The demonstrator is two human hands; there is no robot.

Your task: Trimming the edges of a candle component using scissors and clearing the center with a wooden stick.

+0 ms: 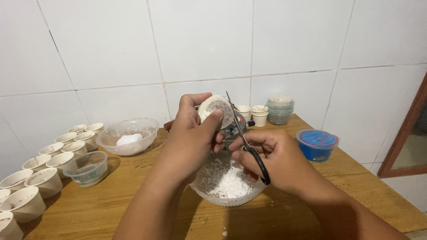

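cups point(44, 169) first, small white plastic ones in two rows down the nine o'clock edge of the wooden table point(347, 186), some speckled brown inside. just beside them at eight o'clock stands a small clear tub point(87, 168), and behind it, toward ten o'clock, a wide clear bowl point(129, 135) with a smooth white lump in it.

in the middle, the left hand point(189, 142) is curled tight around a round white block point(216, 111), thumb pressed on its front face; the block is pale with a grey, mottled patch and is held up at twelve o'clock, above a clear bowl of white shavings point(229, 182), crumbly and powdery. the right hand point(271, 158) is closed through the black handles of scissors point(242, 133), whose thin metal blades point up toward the block and reach its right edge; whether they touch it i cannot tell.

behind the hands, near the tiled wall point(200, 40), sit two more small cups point(253, 115) and a stack of clear tubs point(280, 109). at three o'clock, well apart, is a blue lidded tub point(317, 144).
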